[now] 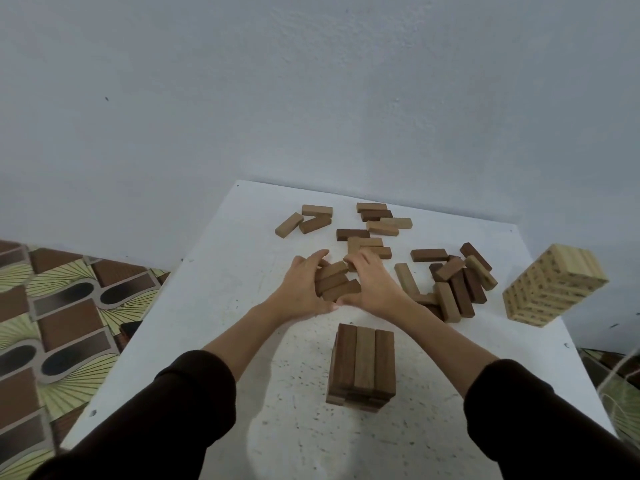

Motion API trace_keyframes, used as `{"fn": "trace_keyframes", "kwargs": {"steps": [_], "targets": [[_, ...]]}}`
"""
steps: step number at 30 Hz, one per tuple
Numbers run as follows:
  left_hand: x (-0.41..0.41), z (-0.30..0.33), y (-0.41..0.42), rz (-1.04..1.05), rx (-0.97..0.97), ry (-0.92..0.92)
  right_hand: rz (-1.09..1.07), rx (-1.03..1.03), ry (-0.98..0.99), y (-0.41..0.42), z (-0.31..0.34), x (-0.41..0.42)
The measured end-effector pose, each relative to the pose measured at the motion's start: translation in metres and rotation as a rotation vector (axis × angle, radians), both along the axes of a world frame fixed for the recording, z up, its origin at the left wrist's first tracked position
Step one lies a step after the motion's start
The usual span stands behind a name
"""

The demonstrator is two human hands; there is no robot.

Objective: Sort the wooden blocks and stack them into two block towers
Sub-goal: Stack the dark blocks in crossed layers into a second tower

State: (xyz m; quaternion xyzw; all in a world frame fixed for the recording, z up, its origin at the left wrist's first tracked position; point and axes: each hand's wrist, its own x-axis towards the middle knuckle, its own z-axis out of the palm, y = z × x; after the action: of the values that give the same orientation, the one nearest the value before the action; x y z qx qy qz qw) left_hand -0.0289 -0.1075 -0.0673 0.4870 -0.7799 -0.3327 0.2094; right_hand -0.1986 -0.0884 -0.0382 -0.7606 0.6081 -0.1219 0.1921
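A short tower of brown blocks (pixel 362 367) stands on the white table (pixel 221 299) in front of me. Just beyond it, my left hand (pixel 301 289) and my right hand (pixel 372 284) press from both sides on three brown blocks (pixel 336 282) lying side by side, fingers curled around their ends. Several loose brown blocks (pixel 370 226) lie scattered further back. Another heap of dark and light blocks (pixel 457 285) lies to the right. A tall tower of pale blocks (pixel 550 285) stands at the table's right edge.
A pale wall (pixel 311 98) rises right behind the table. A patterned floor mat (pixel 59 306) lies to the left, below the table's edge. Bare tabletop stretches left of the brown tower and near me.
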Motion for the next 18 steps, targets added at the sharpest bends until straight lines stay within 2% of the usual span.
{"fn": "trace_keyframes", "kwargs": {"steps": [5, 9, 14, 18], "targets": [[0.005, 0.004, -0.008, -0.091, 0.027, -0.052, -0.014, 0.117, -0.04, 0.0, 0.005, -0.004], [0.007, 0.002, -0.006, -0.009, -0.06, -0.138, -0.024, 0.143, -0.014, 0.002, 0.002, -0.007], [0.01, -0.003, 0.002, 0.081, 0.046, 0.051, -0.032, 0.162, -0.09, 0.003, 0.002, -0.005], [0.01, -0.002, 0.004, 0.098, 0.039, 0.086, -0.024, 0.163, -0.108, 0.002, 0.002, -0.004]]}}
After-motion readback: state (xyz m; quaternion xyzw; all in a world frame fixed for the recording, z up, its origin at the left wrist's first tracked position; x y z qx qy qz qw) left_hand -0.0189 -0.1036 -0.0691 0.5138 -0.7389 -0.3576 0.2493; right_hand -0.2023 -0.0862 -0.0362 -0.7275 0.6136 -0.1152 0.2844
